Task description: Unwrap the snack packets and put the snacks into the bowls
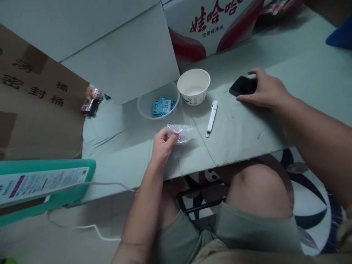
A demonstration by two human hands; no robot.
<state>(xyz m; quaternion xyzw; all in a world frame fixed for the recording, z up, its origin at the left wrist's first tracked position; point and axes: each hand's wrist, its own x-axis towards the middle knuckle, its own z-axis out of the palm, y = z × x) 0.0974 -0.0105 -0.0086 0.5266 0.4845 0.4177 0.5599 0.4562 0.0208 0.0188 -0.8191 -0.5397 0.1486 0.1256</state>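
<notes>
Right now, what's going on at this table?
A seated person works at a pale green table. The left hand pinches a small clear crinkled plastic packet on the tabletop. The right hand lies over one end of a flat black phone; whether it grips it is unclear. Between them lies a slim white plastic cutter. Behind stand a white paper bowl and a clear plastic bowl holding blue packets.

Pale board [242, 124] bearing paper bowl [193, 86], cutter [212, 118], phone [242, 86]
</notes>
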